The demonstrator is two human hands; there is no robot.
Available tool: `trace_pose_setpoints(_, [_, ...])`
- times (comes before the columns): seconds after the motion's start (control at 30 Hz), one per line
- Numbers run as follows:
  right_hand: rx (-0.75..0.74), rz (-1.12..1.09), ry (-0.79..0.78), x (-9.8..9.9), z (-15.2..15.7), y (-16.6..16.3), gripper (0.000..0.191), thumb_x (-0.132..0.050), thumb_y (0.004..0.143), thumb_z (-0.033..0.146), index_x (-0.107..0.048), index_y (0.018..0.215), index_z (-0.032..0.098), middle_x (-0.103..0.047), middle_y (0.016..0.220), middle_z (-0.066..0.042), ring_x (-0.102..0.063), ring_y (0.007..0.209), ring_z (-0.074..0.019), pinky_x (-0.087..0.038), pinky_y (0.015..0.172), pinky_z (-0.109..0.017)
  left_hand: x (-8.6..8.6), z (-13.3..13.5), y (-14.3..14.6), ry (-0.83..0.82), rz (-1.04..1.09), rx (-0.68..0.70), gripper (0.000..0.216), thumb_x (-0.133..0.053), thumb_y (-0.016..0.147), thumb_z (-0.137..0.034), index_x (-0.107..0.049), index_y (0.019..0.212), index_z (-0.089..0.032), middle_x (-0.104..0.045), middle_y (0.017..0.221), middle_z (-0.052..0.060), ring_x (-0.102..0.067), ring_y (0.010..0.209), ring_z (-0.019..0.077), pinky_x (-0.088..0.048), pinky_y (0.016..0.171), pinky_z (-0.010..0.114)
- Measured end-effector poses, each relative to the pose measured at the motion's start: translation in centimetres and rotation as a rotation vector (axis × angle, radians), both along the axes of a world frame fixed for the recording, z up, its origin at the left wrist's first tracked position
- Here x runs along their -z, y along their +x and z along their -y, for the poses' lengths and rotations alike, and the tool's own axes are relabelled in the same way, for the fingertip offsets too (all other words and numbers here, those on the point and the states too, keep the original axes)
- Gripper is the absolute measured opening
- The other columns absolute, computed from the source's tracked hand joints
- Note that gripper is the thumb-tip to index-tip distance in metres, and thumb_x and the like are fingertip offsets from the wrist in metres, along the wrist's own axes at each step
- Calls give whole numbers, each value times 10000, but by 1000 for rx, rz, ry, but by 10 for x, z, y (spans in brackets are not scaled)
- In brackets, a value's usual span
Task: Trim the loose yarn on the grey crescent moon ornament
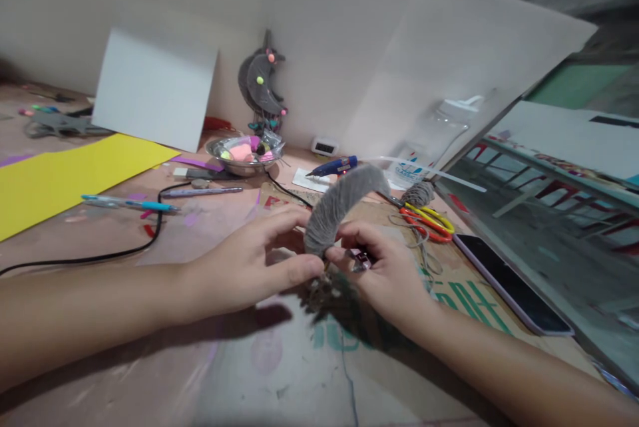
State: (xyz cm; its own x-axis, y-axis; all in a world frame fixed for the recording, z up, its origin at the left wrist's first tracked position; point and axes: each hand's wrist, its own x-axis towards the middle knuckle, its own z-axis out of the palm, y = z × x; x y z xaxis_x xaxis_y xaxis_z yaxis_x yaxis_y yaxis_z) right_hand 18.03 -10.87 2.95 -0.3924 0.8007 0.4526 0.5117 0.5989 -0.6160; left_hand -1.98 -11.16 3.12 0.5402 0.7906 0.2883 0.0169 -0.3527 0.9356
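A crescent wrapped in grey yarn (335,207) is held up over the table, its curve arching to the right. The thumb and fingers of my left hand (279,251) are closed round its lower end. My right hand (382,267) pinches close to that same end, and a small shiny pinkish piece (360,259) shows among its fingers. Grey strands and small dangling bits (319,290) hang beneath, blurred and partly in shadow. Whether my right fingertips grip the crescent itself or only the small piece is hard to make out.
Behind the hands lie a blue glue gun (334,166), a metal bowl of pompoms (244,159) and a clear bottle (439,128). Scissors (426,222) and a phone (512,284) are at right. Yellow card (84,177), pens (130,203) and a black cable (154,234) lie left.
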Motion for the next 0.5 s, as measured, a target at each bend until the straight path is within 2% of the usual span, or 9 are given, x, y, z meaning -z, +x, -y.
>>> trace_pose_setpoints(0.07, [-29,-7,31,-2,2,-1,35,-594,778,189,-562,771,177,-530,616,36,-469,506,-70,-385,459,-173,-1,-1,2,2,-44,-53,184,-546,846,-275,-640,977,-186,-644,945,47,-604,878,177,-504,738,261])
trace_pose_setpoints(0.17, [-60,-7,65,-3,2,-1,33,-560,791,174,-577,819,178,-558,639,25,-497,533,-79,-398,481,-180,-7,-1,3,-80,-48,-100,200,-509,867,-273,-643,953,-153,-656,845,43,-609,720,150,-503,620,243])
trace_pose_setpoints(0.3, [-33,41,76,-7,2,1,82,-556,815,241,-600,795,174,-565,608,21,-482,503,-81,-379,463,-189,-16,0,2,-14,-3,-183,164,-559,842,-235,-664,945,-163,-683,898,37,-611,897,175,-490,768,254])
trace_pose_setpoints(0.33, [-40,47,71,-9,3,2,99,-557,820,250,-605,780,173,-582,621,16,-490,509,-81,-383,470,-190,-18,0,2,-19,3,-189,169,-561,842,-247,-663,954,-171,-687,892,33,-613,895,175,-492,764,254])
trace_pose_setpoints(0.4, [-67,36,55,-13,6,2,118,-543,839,249,-616,781,177,-616,659,8,-521,541,-85,-403,496,-189,-19,3,2,-80,11,-179,198,-578,834,-285,-643,995,-191,-686,882,26,-626,833,168,-507,689,245])
trace_pose_setpoints(0.5, [-63,-10,48,-18,12,4,131,-527,854,258,-620,794,187,-629,664,5,-544,559,-96,-414,501,-192,-19,6,1,-141,-2,-83,236,-613,806,-324,-631,1008,-204,-678,860,26,-629,745,161,-511,615,243])
